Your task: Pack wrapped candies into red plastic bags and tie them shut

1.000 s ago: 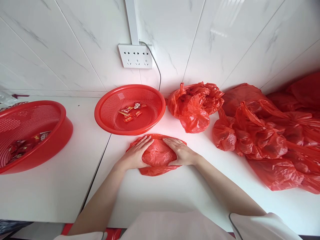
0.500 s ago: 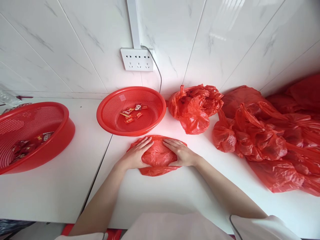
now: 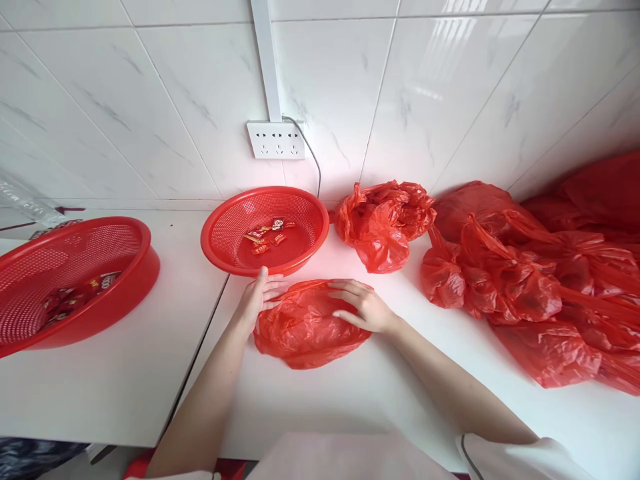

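Left hand (image 3: pixel 253 300) has come away from the inside of the red bag (image 3: pixel 310 330) — half a second ago both hands were spread within it; now it stands on edge at the bag's left rim, thumb up, fingers straight, gripping nothing. Whether those fingertips touch the plastic, I cannot tell. Right hand (image 3: pixel 373 309) keeps its place over the bag's right side, palm down, fingers spread, thumb apart, no pinch seen. The bag itself lies on the white table (image 3: pixel 350 413) between the two hands, broader now and reaching further toward the left hand. My reading: its mouth has been widened, so the inside is easier to reach. Just beyond the left thumb, a round basket (image 3: pixel 225 223) with a few wrapped sweets (image 3: pixel 260 249); well left of that hand, a larger basket (image 3: pixel 145 267). Beyond the right hand, a crumpled bundle (image 3: pixel 385 227) — further right, a heap of bags (image 3: pixel 525 287).
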`<state>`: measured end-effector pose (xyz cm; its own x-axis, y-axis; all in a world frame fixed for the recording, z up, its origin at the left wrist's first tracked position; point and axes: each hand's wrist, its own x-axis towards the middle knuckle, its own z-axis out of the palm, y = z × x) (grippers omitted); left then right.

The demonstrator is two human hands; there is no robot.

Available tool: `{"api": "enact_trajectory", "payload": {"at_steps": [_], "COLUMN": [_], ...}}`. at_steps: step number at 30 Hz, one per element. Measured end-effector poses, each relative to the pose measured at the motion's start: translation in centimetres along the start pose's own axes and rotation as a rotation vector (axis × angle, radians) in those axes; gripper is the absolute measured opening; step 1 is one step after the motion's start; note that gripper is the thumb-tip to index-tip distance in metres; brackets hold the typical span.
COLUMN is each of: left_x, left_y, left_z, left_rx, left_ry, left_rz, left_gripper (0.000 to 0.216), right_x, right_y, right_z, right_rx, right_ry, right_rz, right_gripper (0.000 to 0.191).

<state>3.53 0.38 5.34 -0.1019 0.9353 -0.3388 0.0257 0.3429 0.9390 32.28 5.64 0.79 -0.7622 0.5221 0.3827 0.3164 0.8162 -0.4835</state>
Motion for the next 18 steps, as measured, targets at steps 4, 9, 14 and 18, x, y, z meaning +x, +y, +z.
{"api": "enact_trajectory", "payload": {"at_steps": [4,9,14,18], "left_x": [-0.2,0.2,1.0,0.3], "left_y": [1.7,3.0,2.5,0.9], "left_z": [0.5,0.7,1.9,3.7], "left_rx": [-0.295,-0.544,-0.807,-0.814], "left_ry": [-0.024,0.002,0.141,0.209], "left_rz": [-0.256,-0.197,-0.056,0.057], "left_gripper": [0.087,0.046,0.024,0.009], "right_x": [0.5,1.4,3.1,4.6], "right_y": [-1.0,-1.7,-3.6,-5.5], "right_z": [-1.2,-2.4,-4.6,-6.7], "right_rx": [-0.103,-0.14,-0.095,-0.066], "right_ry": [0.14,0.268,0.339,0.386], "right_rz": [-0.016,-0.043,-0.072,-0.04], "right_gripper": [0.026,0.021,0.016,0.018]}}
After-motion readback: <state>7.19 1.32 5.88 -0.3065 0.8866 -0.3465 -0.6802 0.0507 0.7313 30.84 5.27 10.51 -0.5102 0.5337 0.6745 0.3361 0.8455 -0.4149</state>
